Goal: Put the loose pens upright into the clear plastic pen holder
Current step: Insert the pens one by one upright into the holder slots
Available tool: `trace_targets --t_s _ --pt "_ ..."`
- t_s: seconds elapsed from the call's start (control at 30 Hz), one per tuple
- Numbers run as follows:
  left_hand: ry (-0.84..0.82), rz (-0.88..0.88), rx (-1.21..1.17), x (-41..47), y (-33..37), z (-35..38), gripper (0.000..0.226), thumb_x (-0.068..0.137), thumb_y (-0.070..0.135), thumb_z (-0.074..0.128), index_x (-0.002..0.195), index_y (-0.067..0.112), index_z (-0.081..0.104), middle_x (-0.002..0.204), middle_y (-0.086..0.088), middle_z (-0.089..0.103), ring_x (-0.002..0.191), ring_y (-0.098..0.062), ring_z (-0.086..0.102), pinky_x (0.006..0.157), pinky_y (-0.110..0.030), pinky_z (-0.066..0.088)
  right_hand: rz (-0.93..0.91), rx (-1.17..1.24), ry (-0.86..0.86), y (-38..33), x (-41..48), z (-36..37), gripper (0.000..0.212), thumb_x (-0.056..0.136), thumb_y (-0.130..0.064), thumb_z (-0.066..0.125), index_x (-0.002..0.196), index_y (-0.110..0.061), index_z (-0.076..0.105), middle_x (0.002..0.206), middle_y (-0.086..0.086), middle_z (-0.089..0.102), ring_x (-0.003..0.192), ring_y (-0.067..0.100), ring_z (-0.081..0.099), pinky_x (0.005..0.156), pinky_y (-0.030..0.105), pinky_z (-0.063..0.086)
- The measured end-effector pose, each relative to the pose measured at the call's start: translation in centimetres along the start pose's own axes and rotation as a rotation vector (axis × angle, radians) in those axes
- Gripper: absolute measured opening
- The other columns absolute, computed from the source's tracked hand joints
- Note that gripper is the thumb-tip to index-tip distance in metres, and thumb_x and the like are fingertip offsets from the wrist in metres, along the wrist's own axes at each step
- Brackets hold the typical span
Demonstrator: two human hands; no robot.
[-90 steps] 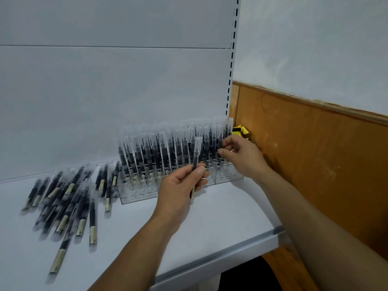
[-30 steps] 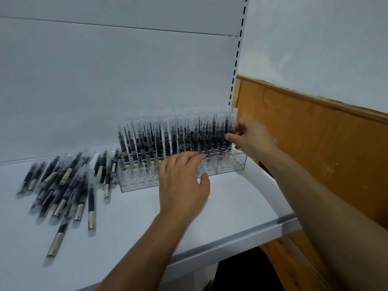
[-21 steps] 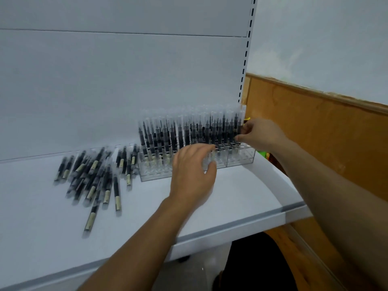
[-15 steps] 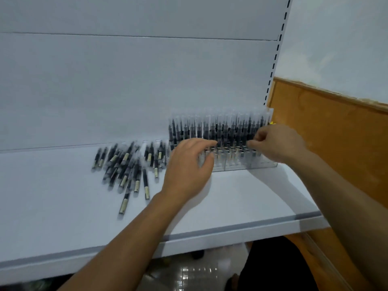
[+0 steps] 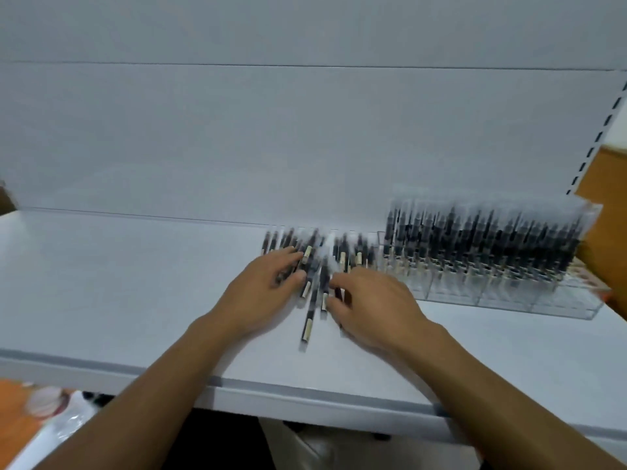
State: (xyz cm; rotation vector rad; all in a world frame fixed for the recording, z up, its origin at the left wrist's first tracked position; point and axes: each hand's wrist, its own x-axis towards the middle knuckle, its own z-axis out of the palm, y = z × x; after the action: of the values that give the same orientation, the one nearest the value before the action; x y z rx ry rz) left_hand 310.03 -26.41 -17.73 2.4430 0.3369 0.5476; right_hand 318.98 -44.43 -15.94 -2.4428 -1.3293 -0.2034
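Note:
Several loose black pens [image 5: 342,254] with cream labels lie in a heap on the white shelf [image 5: 135,283], left of the clear plastic pen holder [image 5: 559,305]. The holder is packed with upright pens [image 5: 481,239]. My left hand [image 5: 261,293] lies on the left side of the heap, fingers stretched over the pens. My right hand [image 5: 376,307] is on the heap's right side, its fingertips and thumb bent down around a pen's end. Blur hides whether it grips that pen. One pen [image 5: 308,325] sticks out toward me between the hands.
The shelf's grey front edge [image 5: 305,391] runs under my forearms. A white back panel [image 5: 305,147] rises behind the pens. A wooden wall [image 5: 607,184] stands at the far right, and orange packaging [image 5: 20,415] lies below the shelf at the lower left.
The view swung left. Both hands left the holder and came down on the loose pen heap; the pen that my left hand held three seconds ago is gone from it.

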Motion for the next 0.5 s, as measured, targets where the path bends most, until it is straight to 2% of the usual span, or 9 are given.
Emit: trace_targets --t_s 0.1,0.2,0.27,0.33,0.43,0.5 --pt "-0.065 -0.011 0.032 -0.2 -0.5 0.6 0.046 0.096 0.049 0.048 0.139 0.03 0.052 0.152 0.013 0.039 0.14 -0.005 0.031 0.117 -0.036 0.026 0.017 0.064 0.003 0.2 -0.4 1.1 0.02 0.096 -0.042 0.047 0.1 -0.033 0.064 0.088 -0.01 0.058 0.079 0.016 0.056 0.069 0.031 0.046" --pt "0.012 -0.008 0.081 -0.3 -0.8 0.9 0.041 0.095 0.048 0.051 0.131 0.031 0.06 0.147 0.014 0.045 0.137 -0.003 0.036 0.113 -0.031 0.032 0.075 0.217 0.016 0.6 -0.8 1.3 0.012 0.091 -0.035 0.055 0.095 -0.036 0.066 0.069 -0.015 0.061 0.068 0.004 0.058 0.063 0.027 0.047" --pt "0.078 0.022 0.053 -0.4 -0.6 0.7 0.032 0.094 0.044 0.055 0.12 0.031 0.068 0.134 0.016 0.057 0.128 0.0 0.045 0.104 -0.02 0.035 0.12 0.372 0.009 0.9 -0.9 1.3 0.011 0.091 -0.03 0.057 0.09 -0.038 0.065 0.062 -0.014 0.065 0.057 0.002 0.061 0.057 0.024 0.048" --pt "0.153 0.049 0.045 -0.7 0.0 0.4 0.024 0.09 0.041 0.061 0.108 0.031 0.074 0.111 0.024 0.064 0.11 0.002 0.055 0.09 -0.009 0.037 0.146 0.445 0.022 1.2 -0.9 1.3 0.013 0.09 -0.028 0.059 0.086 -0.04 0.061 0.066 -0.011 0.066 0.058 0.004 0.061 0.054 0.025 0.047" --pt "0.194 -0.019 0.092 -1.1 1.2 0.3 0.02 0.085 0.048 0.065 0.1 0.036 0.071 0.091 0.023 0.063 0.088 0.003 0.057 0.075 -0.017 0.044 0.172 0.495 0.037 1.3 -0.8 1.4 0.013 0.087 -0.026 0.061 0.084 -0.038 0.058 0.07 -0.004 0.064 0.061 0.011 0.059 0.057 0.032 0.049" --pt "0.147 -0.091 0.14 -1.0 2.1 0.2 0.022 0.083 0.051 0.065 0.101 0.038 0.068 0.083 0.022 0.061 0.079 0.005 0.056 0.066 -0.015 0.041 0.195 0.538 0.03 1.3 -0.9 1.3 0.013 0.086 -0.025 0.06 0.084 -0.036 0.056 0.07 -0.001 0.064 0.061 0.012 0.061 0.058 0.035 0.051"
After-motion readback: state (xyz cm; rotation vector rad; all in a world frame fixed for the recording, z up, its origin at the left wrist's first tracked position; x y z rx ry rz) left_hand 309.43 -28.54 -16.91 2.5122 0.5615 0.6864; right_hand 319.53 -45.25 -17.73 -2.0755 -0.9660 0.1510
